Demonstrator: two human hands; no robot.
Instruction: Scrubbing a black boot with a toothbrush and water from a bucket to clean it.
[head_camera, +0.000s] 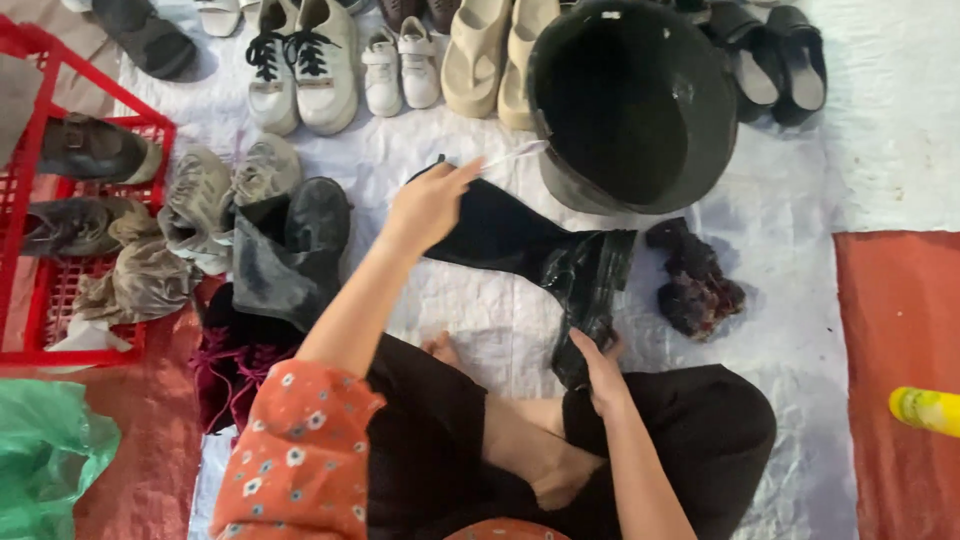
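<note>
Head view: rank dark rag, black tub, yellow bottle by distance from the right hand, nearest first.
From the right hand, which grips the black boot:
1. Dark rag, just up and right on the sheet.
2. Black tub, farther up.
3. Yellow bottle, at the far right edge.

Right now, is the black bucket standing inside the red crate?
No, the black bucket rests on the pale sheet near the shoes, while the red crate is far at the other side.

Yellow bottle cut by right edge; green bag by left
</note>
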